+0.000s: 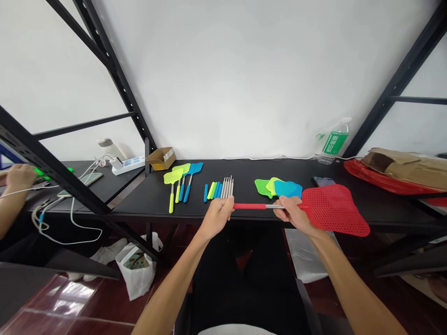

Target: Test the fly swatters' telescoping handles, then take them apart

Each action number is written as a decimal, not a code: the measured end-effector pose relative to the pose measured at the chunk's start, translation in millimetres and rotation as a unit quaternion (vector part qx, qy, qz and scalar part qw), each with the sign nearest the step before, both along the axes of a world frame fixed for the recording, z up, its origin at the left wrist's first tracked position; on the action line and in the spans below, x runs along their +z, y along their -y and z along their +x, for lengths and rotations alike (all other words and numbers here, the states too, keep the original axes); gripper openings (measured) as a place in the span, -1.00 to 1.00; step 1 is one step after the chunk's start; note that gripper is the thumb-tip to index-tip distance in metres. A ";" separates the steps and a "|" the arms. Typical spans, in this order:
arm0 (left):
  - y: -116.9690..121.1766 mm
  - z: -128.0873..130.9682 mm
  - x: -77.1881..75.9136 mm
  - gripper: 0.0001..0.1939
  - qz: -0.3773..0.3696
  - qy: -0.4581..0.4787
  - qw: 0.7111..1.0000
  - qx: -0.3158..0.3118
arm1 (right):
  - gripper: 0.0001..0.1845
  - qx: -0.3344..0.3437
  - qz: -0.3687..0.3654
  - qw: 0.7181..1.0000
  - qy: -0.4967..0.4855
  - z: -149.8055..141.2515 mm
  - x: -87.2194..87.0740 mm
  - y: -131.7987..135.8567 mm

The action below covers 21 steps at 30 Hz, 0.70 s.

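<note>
A red fly swatter [333, 209] lies sideways between my hands, over the table's front edge. My left hand [218, 214] is closed round the end of its red handle. Near the head, my right hand [292, 213] grips the swatter where the metal rod meets the red mesh. Just beyond my left hand lie several metal rods [227, 186] and several blue and yellow handle grips [213, 190]. Past my right hand, loose green, yellow and blue swatter heads [288, 188] overlap on the table. Several whole yellow and blue swatters [172, 179] rest further left.
The black table [139, 197] runs along a white wall. A small cardboard box [161, 159] stands at the back left. On the right are a water bottle [335, 142], a phone [324, 182] and brown packaging [407, 170] on red plastic. Another person's hand [21, 179] shows far left.
</note>
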State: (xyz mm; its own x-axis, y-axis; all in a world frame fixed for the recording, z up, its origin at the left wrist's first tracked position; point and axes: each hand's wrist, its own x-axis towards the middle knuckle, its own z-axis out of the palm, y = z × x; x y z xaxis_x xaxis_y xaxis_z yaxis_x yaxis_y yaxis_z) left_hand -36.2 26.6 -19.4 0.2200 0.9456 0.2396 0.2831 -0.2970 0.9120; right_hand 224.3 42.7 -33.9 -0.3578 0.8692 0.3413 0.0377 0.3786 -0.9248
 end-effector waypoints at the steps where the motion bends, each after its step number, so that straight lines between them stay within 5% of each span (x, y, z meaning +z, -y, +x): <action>1: -1.2 0.0 0.2 -0.40 -0.011 0.010 1.000 0.004 | -0.34 -0.004 0.013 1.000 0.006 -1.0 0.6 1.0; 4: 0.8 -2.7 8.4 -0.40 0.008 -0.011 1.000 0.023 | -0.37 -0.013 0.011 1.000 -0.024 -6.7 4.7 5.7; 9: 18.0 -1.8 29.4 -0.64 0.130 -0.121 0.984 -0.011 | -0.33 0.027 -0.129 0.985 -0.109 -21.5 13.7 14.6; 13: 30.7 10.0 32.2 -0.73 0.186 -0.211 0.959 -0.022 | -0.32 0.029 -0.171 0.976 -0.133 -33.7 12.6 19.1; 18: 35.1 11.8 32.5 -0.56 0.208 -0.339 0.917 -0.031 | -0.36 0.096 -0.146 0.983 -0.062 -33.7 8.8 23.4; 21: 32.6 5.2 36.3 -0.51 0.178 -0.315 0.929 -0.075 | -0.39 0.126 -0.117 0.985 0.001 -28.2 13.9 25.5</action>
State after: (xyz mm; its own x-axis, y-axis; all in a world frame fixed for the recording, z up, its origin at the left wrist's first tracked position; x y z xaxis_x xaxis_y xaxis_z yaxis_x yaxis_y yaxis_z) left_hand -31.1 -6.0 17.0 0.5453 0.7788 0.3101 0.6591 -0.6269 0.4154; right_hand 196.1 17.3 -20.1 -0.5731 0.8072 0.1415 -0.0282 0.1531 -0.9878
